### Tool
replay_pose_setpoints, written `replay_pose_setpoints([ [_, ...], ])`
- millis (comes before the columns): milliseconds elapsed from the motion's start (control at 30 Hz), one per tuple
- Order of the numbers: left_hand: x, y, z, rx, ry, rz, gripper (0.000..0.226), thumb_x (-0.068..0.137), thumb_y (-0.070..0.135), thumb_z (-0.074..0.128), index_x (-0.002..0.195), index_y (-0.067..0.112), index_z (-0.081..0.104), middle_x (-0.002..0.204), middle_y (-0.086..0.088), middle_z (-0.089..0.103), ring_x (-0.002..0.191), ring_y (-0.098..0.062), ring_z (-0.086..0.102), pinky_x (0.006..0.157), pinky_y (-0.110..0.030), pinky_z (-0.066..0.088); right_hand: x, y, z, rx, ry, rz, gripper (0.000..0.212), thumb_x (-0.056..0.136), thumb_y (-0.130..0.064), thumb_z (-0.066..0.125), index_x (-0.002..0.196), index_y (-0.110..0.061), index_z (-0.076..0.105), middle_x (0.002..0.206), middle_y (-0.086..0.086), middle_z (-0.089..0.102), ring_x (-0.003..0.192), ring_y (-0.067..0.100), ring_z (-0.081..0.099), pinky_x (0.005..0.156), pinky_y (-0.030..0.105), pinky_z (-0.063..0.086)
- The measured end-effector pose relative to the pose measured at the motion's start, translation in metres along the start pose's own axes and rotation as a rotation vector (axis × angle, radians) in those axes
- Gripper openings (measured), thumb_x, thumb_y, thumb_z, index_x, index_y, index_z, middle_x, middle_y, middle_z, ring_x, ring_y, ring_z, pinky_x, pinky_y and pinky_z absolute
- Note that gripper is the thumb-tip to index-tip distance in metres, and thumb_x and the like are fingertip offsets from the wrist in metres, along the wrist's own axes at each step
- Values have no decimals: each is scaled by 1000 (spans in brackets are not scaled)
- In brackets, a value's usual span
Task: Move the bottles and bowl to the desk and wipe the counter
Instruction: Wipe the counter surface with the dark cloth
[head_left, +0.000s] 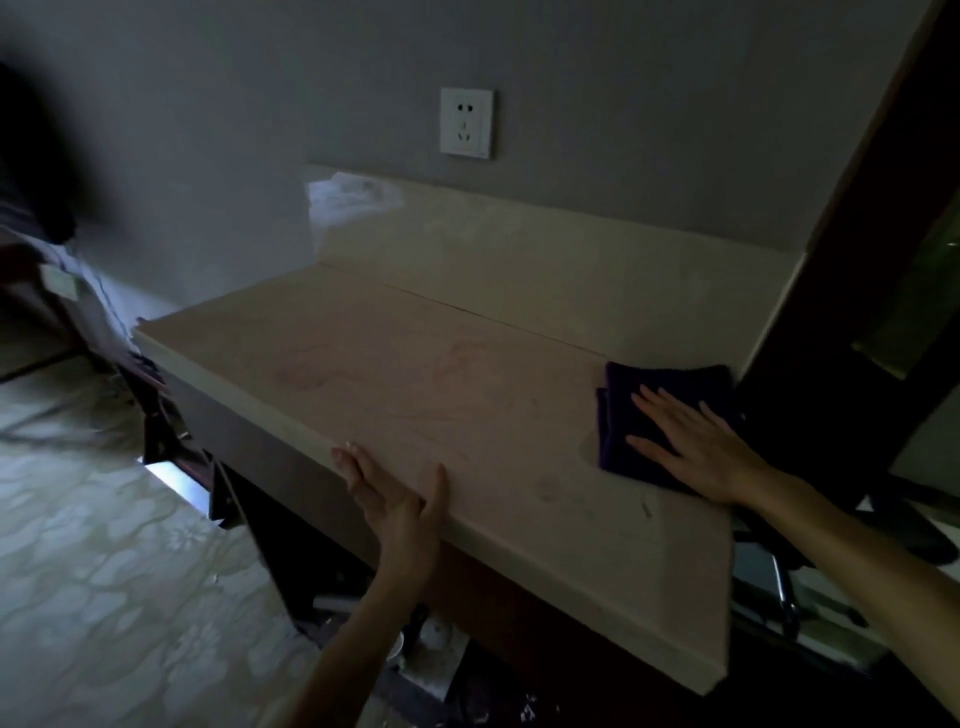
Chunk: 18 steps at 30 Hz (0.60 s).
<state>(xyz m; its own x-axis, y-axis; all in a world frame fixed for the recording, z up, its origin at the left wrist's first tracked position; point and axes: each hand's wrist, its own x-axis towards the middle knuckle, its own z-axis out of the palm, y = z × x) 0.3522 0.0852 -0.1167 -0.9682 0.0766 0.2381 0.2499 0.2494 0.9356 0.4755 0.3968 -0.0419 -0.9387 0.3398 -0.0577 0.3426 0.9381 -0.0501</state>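
Right hand (696, 447) flat on the folded dark purple cloth (660, 410), pressing it onto the pale counter (415, 384) at the right of frame, beside the dark panel. Left hand (389, 493) rests on the counter's front edge, lower centre, thumb on top. White wall socket (466, 122) sits upper centre

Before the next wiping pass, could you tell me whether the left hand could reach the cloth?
Probably yes: the counter between the left hand and the dark cloth is bare, though the right hand presses it flat.
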Motion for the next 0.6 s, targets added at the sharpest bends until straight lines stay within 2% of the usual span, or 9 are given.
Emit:
replay_pose_setpoints([
  [133, -3, -2, 1, -14, -32, 20, 105, 89, 42, 62, 151, 22, -21, 155, 11, -33, 133, 15, -28, 110, -18, -2, 63, -69, 1, 16, 11, -136, 82, 85, -74, 11, 155, -31, 2, 162, -15, -4, 148, 3, -5, 122, 40, -2],
  [200, -2, -2, 1, -22, -25, 19, 107, 82, 54, 60, 149, 28, -21, 152, 17, -35, 126, 23, -33, 108, -12, -3, 112, -117, 3, 24, 37, -222, 81, 87, -74, 15, 155, -31, 6, 163, -13, -1, 149, 4, -3, 122, 40, -1],
  [267, -1, -3, 1, -42, -11, 21, 107, 73, 64, 49, 149, 30, -19, 150, 20, -36, 128, 23, -31, 106, -3, -3, 161, -160, 3, 39, 44, -260, 81, 88, -75, 17, 155, -30, 9, 163, -12, 1, 149, 6, -1, 122, 42, 0],
  [367, 1, -6, 2, -23, 11, 49, 109, 71, 67, 48, 151, 24, -12, 156, 9, -27, 131, 23, -27, 103, 5, -4, 214, -195, 1, 64, 28, -234, 84, 86, -78, 16, 155, -30, 10, 164, -10, 2, 150, 9, 0, 122, 44, 1],
  [433, 2, -8, 0, -34, 6, 54, 115, 70, 75, 48, 151, 23, -14, 155, 9, -31, 135, 17, -28, 108, -2, -4, 227, -204, 0, 58, 22, -210, 85, 85, -79, 15, 155, -30, 10, 164, -9, 2, 150, 10, 0, 122, 45, 1],
  [533, 2, -8, -1, -41, -44, 41, 110, 71, 70, 46, 147, 32, -24, 141, 25, -48, 140, 5, -28, 114, -20, 1, 212, -202, 2, 54, 29, -179, 83, 86, -77, 14, 155, -30, 9, 164, -8, 1, 150, 11, 0, 121, 45, 1],
  [600, 1, -4, -5, -31, -62, 49, 109, 75, 66, 49, 146, 32, -26, 145, 20, -46, 144, -4, -26, 115, -26, 3, 187, -199, 2, 56, 32, -171, 83, 87, -77, 14, 155, -30, 8, 164, -8, 1, 150, 11, 0, 121, 46, 0],
])
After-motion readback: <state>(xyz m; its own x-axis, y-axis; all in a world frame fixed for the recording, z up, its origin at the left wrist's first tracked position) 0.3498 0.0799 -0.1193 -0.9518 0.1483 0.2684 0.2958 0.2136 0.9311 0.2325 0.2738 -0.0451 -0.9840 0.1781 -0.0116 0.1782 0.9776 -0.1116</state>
